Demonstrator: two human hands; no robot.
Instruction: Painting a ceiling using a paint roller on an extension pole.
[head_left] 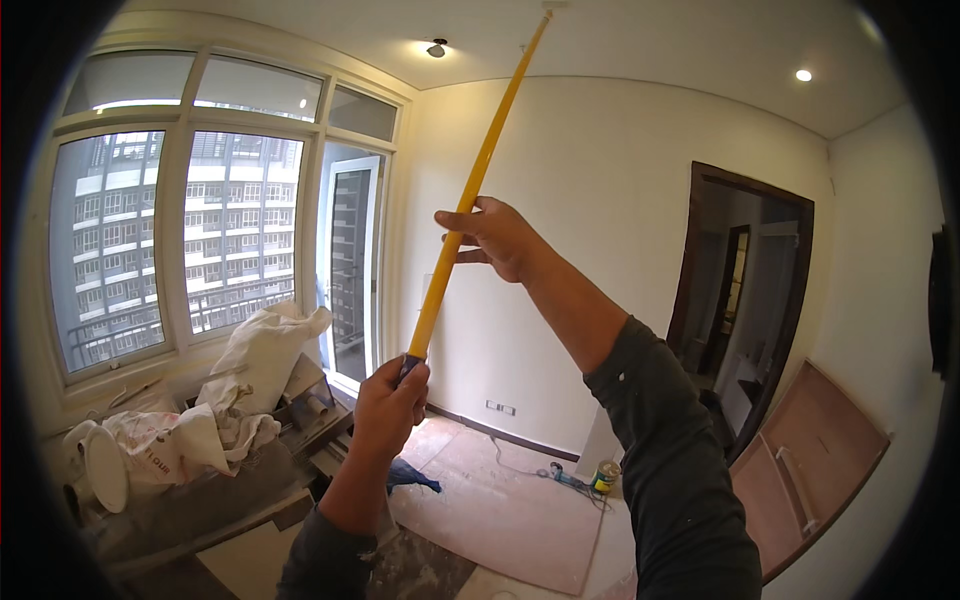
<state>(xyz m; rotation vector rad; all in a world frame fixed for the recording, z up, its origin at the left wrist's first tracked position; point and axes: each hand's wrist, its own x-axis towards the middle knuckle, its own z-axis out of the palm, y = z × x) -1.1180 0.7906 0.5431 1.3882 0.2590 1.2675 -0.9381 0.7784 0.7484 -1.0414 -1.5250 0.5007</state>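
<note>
A long yellow pole [490,150] slants up from my hands to the ceiling. Its far end meets a small pale piece at the ceiling, too small to make out. Low on the pole, my left hand [392,402] is closed round the dark grip [409,367]. Higher up, my right hand [497,240] holds the yellow shaft, its thumb across the front and its fingers partly spread around it.
Tall windows [245,215] line the left side, with white sacks [255,350] and boards piled below. On the floor sheet [490,505] lie a corded power tool [565,477] and a can [605,477]. At right, a dark-framed doorway [690,270] stands near a leaning panel [825,440].
</note>
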